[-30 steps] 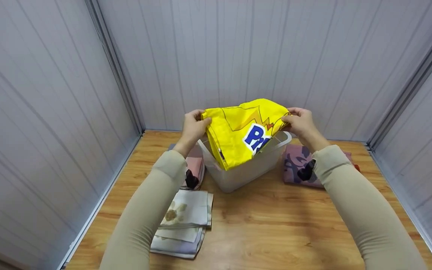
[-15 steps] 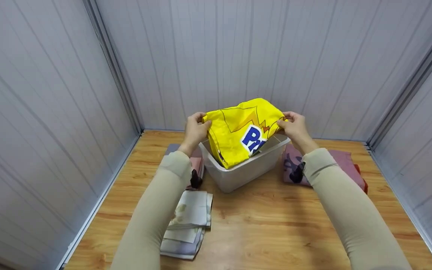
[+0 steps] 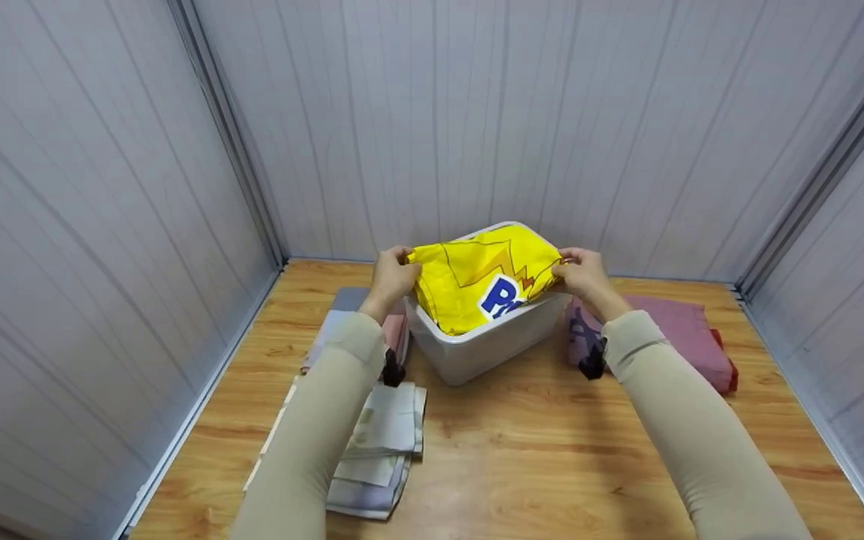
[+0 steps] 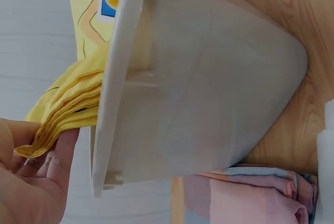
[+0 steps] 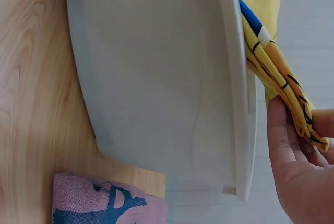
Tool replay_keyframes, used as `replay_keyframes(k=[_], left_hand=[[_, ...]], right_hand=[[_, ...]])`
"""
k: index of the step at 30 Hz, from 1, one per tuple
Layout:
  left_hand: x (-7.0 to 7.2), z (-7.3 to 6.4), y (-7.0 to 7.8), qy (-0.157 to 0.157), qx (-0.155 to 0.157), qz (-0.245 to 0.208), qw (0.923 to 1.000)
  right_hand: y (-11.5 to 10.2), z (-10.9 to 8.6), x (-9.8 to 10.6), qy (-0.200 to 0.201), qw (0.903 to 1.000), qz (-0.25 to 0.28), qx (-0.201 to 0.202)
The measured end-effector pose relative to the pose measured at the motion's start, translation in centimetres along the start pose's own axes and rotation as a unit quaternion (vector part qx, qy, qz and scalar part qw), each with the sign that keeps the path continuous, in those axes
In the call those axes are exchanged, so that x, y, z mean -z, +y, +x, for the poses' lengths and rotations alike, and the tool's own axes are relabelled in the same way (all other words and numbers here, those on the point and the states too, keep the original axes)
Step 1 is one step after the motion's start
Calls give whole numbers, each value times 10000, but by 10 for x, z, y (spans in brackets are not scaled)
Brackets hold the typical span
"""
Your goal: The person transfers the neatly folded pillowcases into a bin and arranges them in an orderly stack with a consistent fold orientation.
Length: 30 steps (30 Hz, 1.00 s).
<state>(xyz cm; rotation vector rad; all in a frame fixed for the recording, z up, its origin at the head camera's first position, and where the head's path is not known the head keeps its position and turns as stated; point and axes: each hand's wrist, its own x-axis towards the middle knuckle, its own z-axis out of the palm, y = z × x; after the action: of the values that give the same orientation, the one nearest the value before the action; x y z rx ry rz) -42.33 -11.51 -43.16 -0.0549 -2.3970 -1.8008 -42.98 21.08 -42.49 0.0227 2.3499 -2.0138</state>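
A folded yellow cloth point(image 3: 469, 262) with a zigzag and blue lettering lies across the mouth of a whitish plastic bin point(image 3: 488, 352). Its near edge sits inside the rim. My left hand point(image 3: 393, 279) pinches the left corner between thumb and fingers. In the left wrist view, several fabric layers point(image 4: 73, 96) are bunched in that grip, just outside the rim. At the opposite corner my right hand point(image 3: 588, 279) pinches the folded layers too; the right wrist view shows the thumb on one side of the cloth point(image 5: 284, 80) and fingers on the other. The bin's inside is hidden.
Left of the bin lie folded pink and grey-blue cloths point(image 3: 342, 319). Nearer stands a stack of folded white cloths point(image 3: 387, 424), partly behind my left sleeve. A folded mauve cloth point(image 3: 683, 334) with a red edge lies to the right. Panel walls enclose the wooden surface point(image 3: 522, 457).
Both hands have lowered the yellow cloth from above the bin down into its mouth, and the right hand has come inward. More of the bin's rim and the mauve cloth now shows.
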Motion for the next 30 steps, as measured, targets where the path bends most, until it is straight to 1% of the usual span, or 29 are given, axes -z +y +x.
replay_keyframes(k=[3,7,10,14,16,18,21,24,28,30], left_hand=[[0,1,-4,29,46,152,9999],[-1,2,-8,33,231,276,9993],[-2,1,-9,13,339,203,9992],[-4,1,-8,-51,316,124,9994],[-4,1,-6,-111,279,142,9994],[-4,1,-5,-155,261,180,9994],[-4,1,-4,-181,250,188,9993],[-3,1,-4,-228,263,59,9994],[-1,1,-4,-205,116,-30,9997],[0,2,-4,-162,47,-3,9999]], right_hand=[[4,0,1,-3,9999,-123,-36],[8,0,2,49,9997,-216,-55],[10,0,2,51,9998,-188,-15],[12,1,2,107,9992,-374,98],[12,1,3,181,9981,-565,169],[11,0,3,259,9973,-644,239],[11,-1,4,286,9970,-648,327],[12,-2,6,234,9979,-465,381],[13,-3,10,240,9984,-324,407],[14,-3,12,291,9981,-343,422]])
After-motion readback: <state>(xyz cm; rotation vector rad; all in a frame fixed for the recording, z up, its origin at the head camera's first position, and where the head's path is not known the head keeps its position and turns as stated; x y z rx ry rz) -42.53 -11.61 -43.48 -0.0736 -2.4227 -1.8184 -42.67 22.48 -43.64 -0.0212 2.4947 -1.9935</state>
